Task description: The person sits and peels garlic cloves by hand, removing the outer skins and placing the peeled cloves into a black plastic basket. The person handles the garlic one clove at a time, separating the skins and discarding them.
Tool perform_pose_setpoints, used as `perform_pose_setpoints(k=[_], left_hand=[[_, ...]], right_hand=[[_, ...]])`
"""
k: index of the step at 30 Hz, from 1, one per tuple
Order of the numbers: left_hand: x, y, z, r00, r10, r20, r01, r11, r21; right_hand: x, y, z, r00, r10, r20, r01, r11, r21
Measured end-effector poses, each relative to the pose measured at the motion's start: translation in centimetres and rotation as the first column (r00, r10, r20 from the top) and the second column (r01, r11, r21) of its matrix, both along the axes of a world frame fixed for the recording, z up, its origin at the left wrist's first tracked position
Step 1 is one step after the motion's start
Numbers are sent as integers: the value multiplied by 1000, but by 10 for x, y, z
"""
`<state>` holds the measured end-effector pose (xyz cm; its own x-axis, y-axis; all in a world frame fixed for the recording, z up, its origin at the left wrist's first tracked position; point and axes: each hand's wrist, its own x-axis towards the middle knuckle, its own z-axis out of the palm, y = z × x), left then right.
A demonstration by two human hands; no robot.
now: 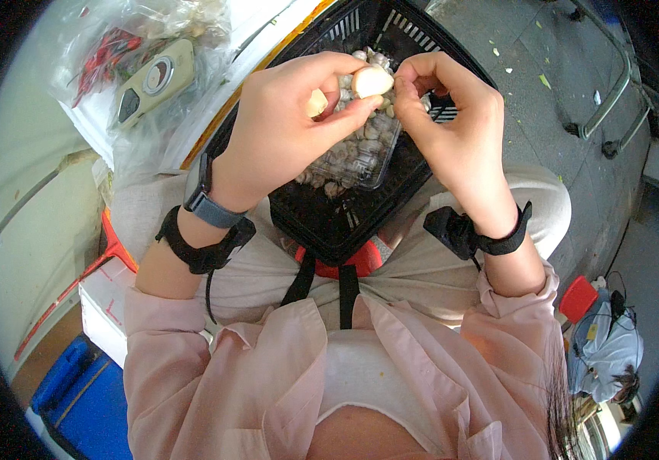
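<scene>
My left hand (289, 123) grips a pale peeled garlic clove (371, 81) between thumb and forefinger. Another pale piece of garlic (317, 103) is tucked against its curled fingers. My right hand (453, 106) has thumb and forefinger pinched together at the clove's right end; whether a bit of skin is between them is hidden. Below both hands, a clear plastic container (372, 164) with garlic in or under it sits inside a black plastic crate (329, 238). Garlic bulbs and cloves (378, 59) are heaped at its far end, partly covered by my hands.
Left of the crate, a phone in a pale green case (157, 83) lies on clear plastic bags holding red chillies (112, 54). A red stool (367, 261) shows beneath the crate. Metal tube legs (611, 98) stand on the floor at right. Another person (605, 348) is at lower right.
</scene>
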<state>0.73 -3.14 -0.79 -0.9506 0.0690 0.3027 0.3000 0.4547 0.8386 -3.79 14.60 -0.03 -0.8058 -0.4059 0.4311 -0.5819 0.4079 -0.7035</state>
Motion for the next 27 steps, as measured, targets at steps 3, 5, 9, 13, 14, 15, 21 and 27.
perform_pose_setpoints(k=[3, 5, 9, 13, 14, 15, 21, 27], left_hand=[[0, -1, 0, 995, -29, 97, 18, 993, 115], [0, -2, 1, 991, -61, 122, 42, 988, 151], [1, -1, 1, 990, -99, 101, 88, 990, 112], [0, 0, 2, 996, -74, 55, 72, 997, 37], [0, 0, 2, 995, -79, 62, 76, 995, 58], [0, 0, 3, 993, -82, 81, 75, 994, 81], [1, 2, 9, 965, -119, 234, 16, 917, 400], [2, 2, 13, 942, -123, 312, -18, 911, 412]], right_hand=[[-2, 2, 0, 1000, 17, 13, -17, 1000, -10], [-3, 3, 0, 998, 22, 64, -20, 999, -33], [-3, 5, -2, 900, 103, 423, 11, 966, -258], [4, 1, -4, 797, 301, 523, -33, 888, -460], [4, 1, -4, 810, 291, 509, -69, 909, -411], [4, 1, -4, 788, 332, 518, -56, 877, -477], [4, -1, -5, 741, 441, 507, 3, 752, -659], [4, -1, 1, 993, 121, -11, -119, 941, -316]])
